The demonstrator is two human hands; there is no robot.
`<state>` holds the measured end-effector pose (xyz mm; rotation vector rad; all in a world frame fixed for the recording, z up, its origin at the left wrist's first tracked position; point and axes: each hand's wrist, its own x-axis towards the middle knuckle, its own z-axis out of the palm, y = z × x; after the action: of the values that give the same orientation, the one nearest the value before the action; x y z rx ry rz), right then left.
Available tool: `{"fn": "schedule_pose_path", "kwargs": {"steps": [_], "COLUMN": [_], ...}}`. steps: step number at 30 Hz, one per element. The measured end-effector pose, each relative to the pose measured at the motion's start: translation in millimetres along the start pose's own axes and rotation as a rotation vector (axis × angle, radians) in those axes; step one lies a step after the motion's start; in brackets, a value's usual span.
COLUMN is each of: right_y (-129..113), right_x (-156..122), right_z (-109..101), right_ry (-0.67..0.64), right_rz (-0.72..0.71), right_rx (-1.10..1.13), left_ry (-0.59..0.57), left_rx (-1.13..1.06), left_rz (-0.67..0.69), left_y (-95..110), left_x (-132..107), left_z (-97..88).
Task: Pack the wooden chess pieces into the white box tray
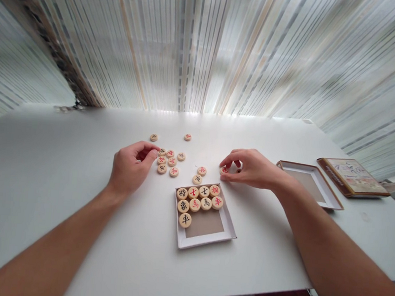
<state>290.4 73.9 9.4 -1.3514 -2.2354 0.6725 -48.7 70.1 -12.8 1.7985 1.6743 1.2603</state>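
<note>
My right hand [251,168] pinches a round wooden xiangqi piece with a red character [224,170] between thumb and fingers, low over the table right of the box. Another piece lies partly hidden beneath that hand. My left hand [132,166] has its fingers curled, thumb and index tip at the edge of a black-marked piece [161,152] in a loose cluster. In front of me sits a shallow white box [206,236], holding two full rows of larger pieces and a single black piece [185,220] in the third row.
Two stray pieces lie farther back, one black-marked [154,137] and one red-marked [188,137]. Two more [201,170] lie just behind the box. At right are an open box tray [315,182] and a printed box [353,177]. A striped curtain [207,46] hangs behind the white table [131,253].
</note>
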Motion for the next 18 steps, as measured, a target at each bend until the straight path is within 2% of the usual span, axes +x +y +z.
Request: {"fn": "schedule_pose_path", "kwargs": {"steps": [4,10,15,18], "right_y": [2,-6,-29,-49], "right_x": [1,3,-3,-8], "right_z": [3,8,25,41], "right_ry": [0.009,0.149,0.237,0.224], "right_rz": [-0.021,-0.039,-0.046,-0.058], "right_rx": [-0.020,0.019,0.369,0.602], "left_ry": [-0.003,-0.010,-0.051,-0.128], "left_rx": [-0.004,-0.019,-0.085,-0.170], "left_rz": [0.001,0.018,0.032,0.035], "left_y": [1,6,17,29], "left_x": [-1,-3,-11,-22], "left_z": [-0.2,0.2,1.1,2.9]}}
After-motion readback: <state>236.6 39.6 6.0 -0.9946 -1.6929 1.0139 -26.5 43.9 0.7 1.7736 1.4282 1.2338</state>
